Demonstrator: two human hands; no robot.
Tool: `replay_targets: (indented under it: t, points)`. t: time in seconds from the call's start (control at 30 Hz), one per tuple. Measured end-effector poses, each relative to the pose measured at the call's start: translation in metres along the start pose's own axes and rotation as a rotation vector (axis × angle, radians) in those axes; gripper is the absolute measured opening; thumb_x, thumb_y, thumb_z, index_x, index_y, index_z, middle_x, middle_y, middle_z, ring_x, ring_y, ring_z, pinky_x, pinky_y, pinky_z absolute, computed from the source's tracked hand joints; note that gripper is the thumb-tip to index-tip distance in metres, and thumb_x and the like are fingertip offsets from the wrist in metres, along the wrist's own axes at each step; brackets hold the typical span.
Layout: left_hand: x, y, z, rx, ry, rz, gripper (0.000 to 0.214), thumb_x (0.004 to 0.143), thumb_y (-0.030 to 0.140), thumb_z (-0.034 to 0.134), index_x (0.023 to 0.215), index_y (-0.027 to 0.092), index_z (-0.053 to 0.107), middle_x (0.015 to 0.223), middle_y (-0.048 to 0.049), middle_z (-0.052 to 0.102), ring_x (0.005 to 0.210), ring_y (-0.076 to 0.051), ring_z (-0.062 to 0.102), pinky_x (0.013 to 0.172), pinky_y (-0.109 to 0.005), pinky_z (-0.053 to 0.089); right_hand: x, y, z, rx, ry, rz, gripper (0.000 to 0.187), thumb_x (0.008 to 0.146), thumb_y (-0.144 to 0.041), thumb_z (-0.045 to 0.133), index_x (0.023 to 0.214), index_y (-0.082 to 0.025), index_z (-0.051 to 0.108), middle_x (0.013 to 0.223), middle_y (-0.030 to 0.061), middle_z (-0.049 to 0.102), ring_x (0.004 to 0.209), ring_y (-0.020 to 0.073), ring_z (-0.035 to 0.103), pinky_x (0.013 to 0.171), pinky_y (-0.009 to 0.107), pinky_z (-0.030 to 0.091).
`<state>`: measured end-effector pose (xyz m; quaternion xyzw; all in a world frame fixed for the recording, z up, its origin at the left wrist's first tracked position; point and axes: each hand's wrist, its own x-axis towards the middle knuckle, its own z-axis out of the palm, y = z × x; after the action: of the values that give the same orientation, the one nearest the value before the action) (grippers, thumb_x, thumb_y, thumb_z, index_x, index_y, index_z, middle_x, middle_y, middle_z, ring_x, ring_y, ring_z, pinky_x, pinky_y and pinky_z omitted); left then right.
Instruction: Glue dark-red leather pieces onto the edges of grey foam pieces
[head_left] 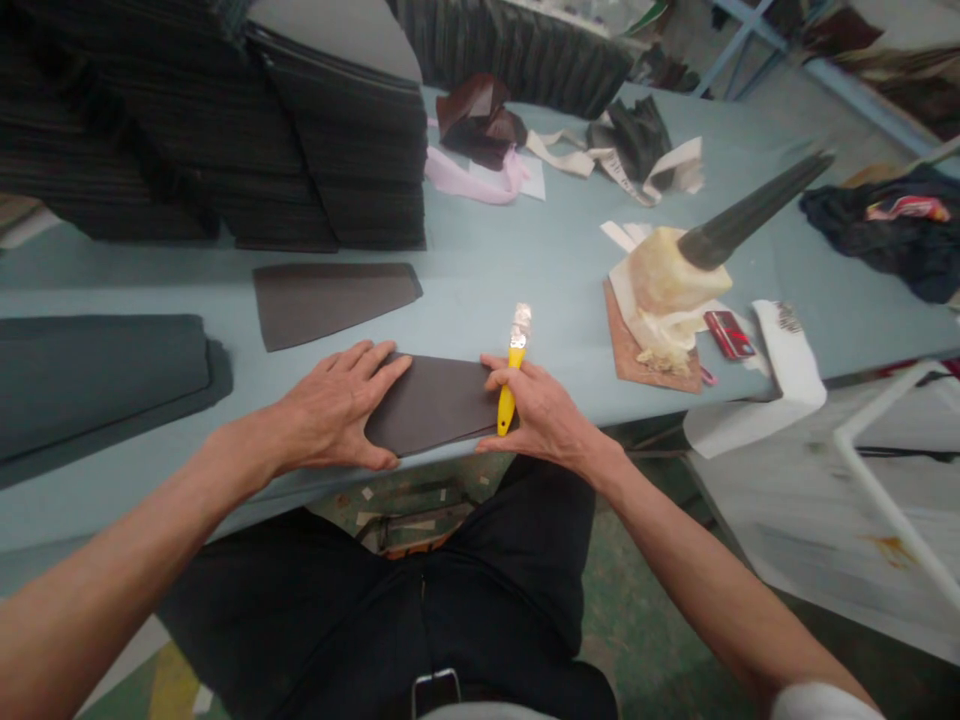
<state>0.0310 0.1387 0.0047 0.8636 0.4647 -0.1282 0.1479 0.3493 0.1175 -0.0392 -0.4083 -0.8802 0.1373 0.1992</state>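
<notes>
A dark brown tapered panel (435, 400) lies at the table's front edge between my hands. My left hand (341, 410) rests against its left end, fingers and thumb spread along the edge. My right hand (540, 410) is at the panel's right end and holds a yellow-handled brush (508, 395) between its fingers, bristle end pointing away from me. The brush's upper part is pale and crusted. A second brown panel (334, 300) lies flat just beyond my left hand. Farther left sits a layered pile of dark green-grey panels (105, 375).
Tall stacks of dark sheets (360, 150) stand at the back left. To the right, a crusted yellowish container (660, 275) with a dark handle-like shaft stands on a brown board (619, 340). Beside it lie a red packet (729, 335) and a white sheet (791, 350). Scraps (480, 120) lie behind.
</notes>
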Motion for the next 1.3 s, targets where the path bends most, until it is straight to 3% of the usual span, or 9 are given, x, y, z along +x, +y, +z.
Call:
replay_targets:
  t: [0.27, 0.57, 0.73, 1.03, 1.3]
  points:
    - [0.001, -0.006, 0.005, -0.050, 0.030, 0.019, 0.128, 0.064, 0.063, 0.083, 0.170, 0.012, 0.032, 0.180, -0.0264, 0.020, 0.164, -0.053, 0.027, 0.133, -0.063, 0.033, 0.010, 0.015, -0.010, 0.015, -0.093, -0.043, 0.072, 0.065, -0.052, 0.101, 0.118, -0.025, 0.060, 0.155, 0.0193, 0.064, 0.134, 0.0396, 0.069, 0.109, 0.058, 0.058]
    - [0.000, -0.004, 0.001, 0.021, -0.038, 0.017, 0.129, 0.064, 0.059, 0.077, 0.173, 0.014, 0.022, 0.181, -0.0253, 0.015, 0.166, -0.053, 0.019, 0.131, -0.065, 0.032, 0.015, 0.020, -0.020, -0.005, -0.141, -0.071, 0.070, 0.067, -0.048, 0.101, 0.117, -0.024, 0.060, 0.150, 0.0180, 0.067, 0.127, 0.0365, 0.070, 0.102, 0.053, 0.062]
    - [-0.002, -0.003, -0.005, 0.036, -0.101, -0.014, 0.124, 0.067, 0.053, 0.073, 0.172, 0.012, 0.022, 0.182, -0.0268, 0.008, 0.167, -0.051, 0.020, 0.132, -0.065, 0.031, 0.012, 0.021, -0.020, -0.031, -0.154, -0.099, 0.062, 0.074, -0.053, 0.096, 0.116, -0.024, 0.062, 0.146, 0.0161, 0.071, 0.119, 0.0358, 0.074, 0.096, 0.051, 0.064]
    - [-0.004, -0.009, -0.007, 0.017, -0.058, 0.032, 0.120, 0.067, 0.055, 0.071, 0.171, 0.014, 0.029, 0.181, -0.0248, 0.016, 0.164, -0.050, 0.027, 0.129, -0.066, 0.035, 0.001, 0.025, -0.011, 0.008, -0.079, -0.108, 0.050, 0.082, -0.058, 0.089, 0.112, -0.026, 0.065, 0.153, 0.0128, 0.068, 0.122, 0.0333, 0.075, 0.100, 0.052, 0.063]
    - [-0.006, -0.009, -0.002, 0.013, -0.034, 0.039, 0.119, 0.068, 0.058, 0.071, 0.171, 0.014, 0.030, 0.180, -0.0236, 0.022, 0.163, -0.049, 0.029, 0.131, -0.065, 0.034, 0.000, 0.024, -0.012, -0.001, -0.103, -0.090, 0.046, 0.086, -0.060, 0.084, 0.110, -0.026, 0.065, 0.154, 0.0136, 0.067, 0.124, 0.0354, 0.073, 0.102, 0.054, 0.062]
